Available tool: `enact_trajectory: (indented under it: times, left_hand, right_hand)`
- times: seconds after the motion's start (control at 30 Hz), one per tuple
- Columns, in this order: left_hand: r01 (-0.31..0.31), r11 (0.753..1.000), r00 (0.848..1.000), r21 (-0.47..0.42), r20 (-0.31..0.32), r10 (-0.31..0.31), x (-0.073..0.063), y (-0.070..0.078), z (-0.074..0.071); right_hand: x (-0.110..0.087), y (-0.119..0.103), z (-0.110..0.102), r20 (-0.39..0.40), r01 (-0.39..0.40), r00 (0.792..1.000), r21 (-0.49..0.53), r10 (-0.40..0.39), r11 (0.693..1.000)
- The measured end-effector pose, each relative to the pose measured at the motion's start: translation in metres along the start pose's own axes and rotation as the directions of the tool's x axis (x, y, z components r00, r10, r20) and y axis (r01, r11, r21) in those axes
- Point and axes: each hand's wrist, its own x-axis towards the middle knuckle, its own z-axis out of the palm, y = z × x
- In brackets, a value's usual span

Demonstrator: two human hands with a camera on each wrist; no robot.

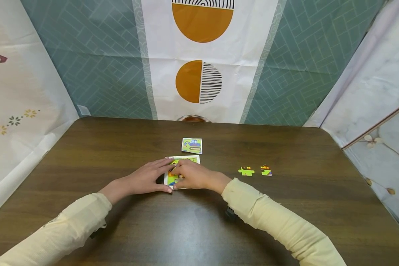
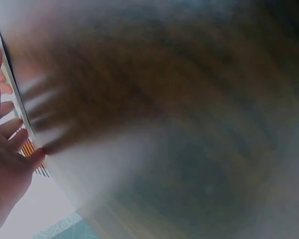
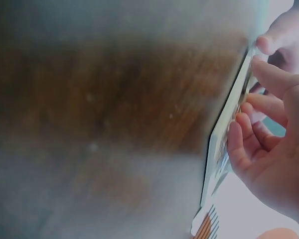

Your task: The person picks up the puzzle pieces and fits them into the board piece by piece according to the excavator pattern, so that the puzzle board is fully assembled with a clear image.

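Note:
A small jigsaw board [image 1: 171, 181] with a white border and green, yellow and blue picture parts lies under both hands. My left hand [image 1: 147, 178] rests along its left side, fingers stretched over the far left corner and thumb at the near edge. From the right, my right hand [image 1: 197, 176] reaches across the board, its fingertips pressed on the picture and covering much of it. In the right wrist view the board's pale edge [image 3: 213, 144] shows, with the right fingers [image 3: 237, 144] lightly bent against its face. The left wrist view shows the left fingers [image 2: 36, 157] spread by the edge.
Two loose green jigsaw pieces, one [image 1: 246, 171] nearer and one with a red and yellow part [image 1: 266, 170], lie right of the board. Behind it is a picture card [image 1: 192, 145] of a blue digger. The brown wooden table [image 1: 119, 136] meets patterned cloths at the back and sides.

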Motion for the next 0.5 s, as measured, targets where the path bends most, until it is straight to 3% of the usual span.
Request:
enact_trajectory:
  times: [0.27,0.5]
  left_hand:
    - [-0.094,0.996,0.987,0.002,-0.133,0.093,-0.009,0.004,0.003]
    - [-0.187,0.982,0.975,-0.011,-0.121,0.184,-0.023,0.011,0.004]
  right_hand:
    - [0.000,0.005,0.000,-0.004,0.045,0.999,0.048,-0.045,0.998]
    - [0.001,0.006,0.001,-0.012,0.041,0.999,0.045,-0.040,0.998]
